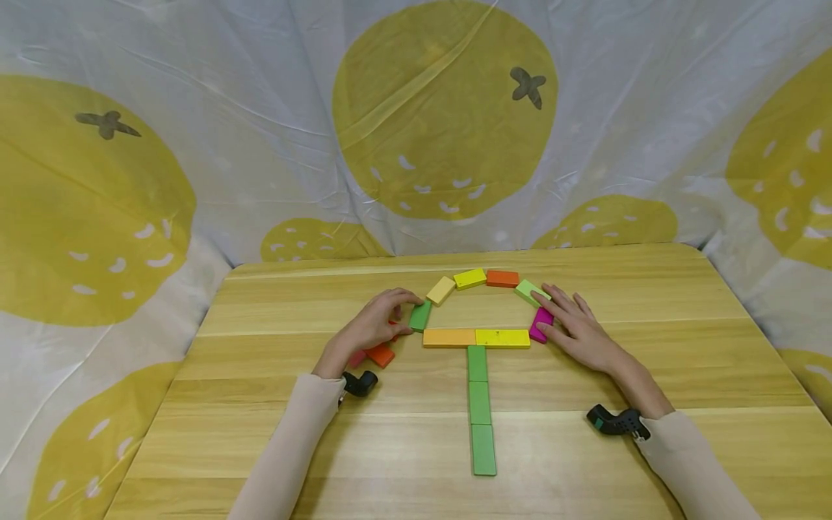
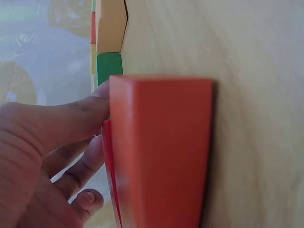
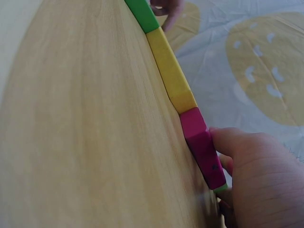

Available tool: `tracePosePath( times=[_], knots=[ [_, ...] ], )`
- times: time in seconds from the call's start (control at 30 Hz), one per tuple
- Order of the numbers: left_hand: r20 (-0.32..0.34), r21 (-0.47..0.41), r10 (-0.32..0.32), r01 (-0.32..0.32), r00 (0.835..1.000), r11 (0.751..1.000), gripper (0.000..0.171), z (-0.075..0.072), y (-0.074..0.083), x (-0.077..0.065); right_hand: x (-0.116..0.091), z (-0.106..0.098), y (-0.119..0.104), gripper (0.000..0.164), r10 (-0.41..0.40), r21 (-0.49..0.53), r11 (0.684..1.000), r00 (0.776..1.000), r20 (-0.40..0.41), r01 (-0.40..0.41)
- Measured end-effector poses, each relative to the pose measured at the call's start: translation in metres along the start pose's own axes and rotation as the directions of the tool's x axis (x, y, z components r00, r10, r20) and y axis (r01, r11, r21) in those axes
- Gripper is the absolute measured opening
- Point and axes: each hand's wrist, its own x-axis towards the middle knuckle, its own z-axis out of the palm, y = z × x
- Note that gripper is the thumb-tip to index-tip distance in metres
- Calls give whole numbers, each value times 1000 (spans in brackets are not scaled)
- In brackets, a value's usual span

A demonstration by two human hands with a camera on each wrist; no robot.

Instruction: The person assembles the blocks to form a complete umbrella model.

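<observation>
Flat coloured blocks form an arch over a two-block bar and a stem. My left hand [image 1: 375, 321] pinches the dark green block [image 1: 420, 316] at the arch's left end between thumb and forefinger. At the other end, my right hand [image 1: 581, 334] lies with fingers spread, thumb touching the magenta block [image 1: 541, 325] and a fingertip on the light green block [image 1: 532, 291]. The thumb [image 3: 232, 141] shows against the magenta block in the right wrist view. An orange block [image 1: 500, 279], a yellow block [image 1: 470, 279] and a tan block [image 1: 440, 291] curve between.
Under the arch lie an orange-yellow block [image 1: 448, 338] and a yellow block [image 1: 503, 338], end to end. Several green blocks [image 1: 479, 403] run down from them. Loose red-orange blocks [image 1: 380, 354] lie beneath my left wrist. A patterned cloth [image 1: 448, 108] hangs behind the wooden table [image 1: 260, 433].
</observation>
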Motion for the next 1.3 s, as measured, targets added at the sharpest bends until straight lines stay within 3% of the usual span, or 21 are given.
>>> tracePosePath(
  times=[0.9, 1.1, 1.3],
  knots=[
    [-32, 3, 15, -15, 999, 1000, 50, 6, 0, -1, 0, 2, 3, 60, -13, 2, 1000, 1000, -12, 13],
    [-12, -44, -17, 17, 1000, 999, 49, 2, 1, -1, 0, 3, 3, 60, -10, 2, 1000, 1000, -9, 10],
    [-115, -13, -90, 89, 989, 996, 37, 0, 8, 18, 0, 2, 2, 60, -8, -1, 1000, 1000, -11, 8]
  ],
)
